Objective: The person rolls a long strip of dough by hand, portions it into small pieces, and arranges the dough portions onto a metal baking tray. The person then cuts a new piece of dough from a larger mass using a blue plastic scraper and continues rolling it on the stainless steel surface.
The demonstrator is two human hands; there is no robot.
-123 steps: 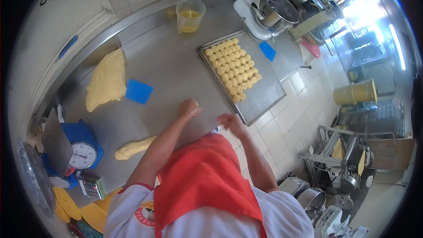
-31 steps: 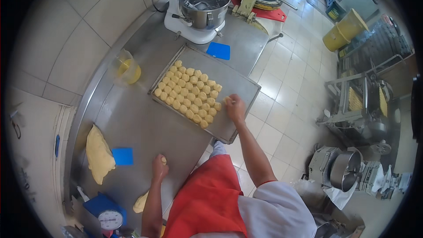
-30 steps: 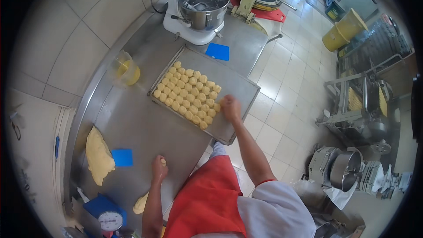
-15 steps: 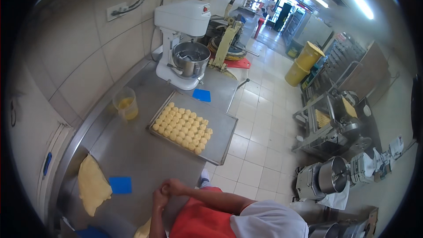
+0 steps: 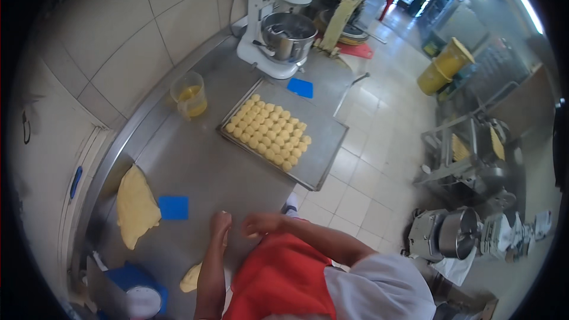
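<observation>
dough strip (image 5: 189, 279) | near left hand (image 5: 221, 221), partly behind forearm (image 5: 211, 278) | left curled, right hand (image 5: 261, 224) loosely bent | contents unclear

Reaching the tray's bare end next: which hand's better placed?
Right, probably: the right hand is nearer the bare end of the tray. The left hand is farther off, nearer the blue scraper.

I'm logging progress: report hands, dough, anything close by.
Left hand curled, contents hidden. Right hand apart from it. Dough balls part-fill tray. Blue scraper beside dough slab.
</observation>
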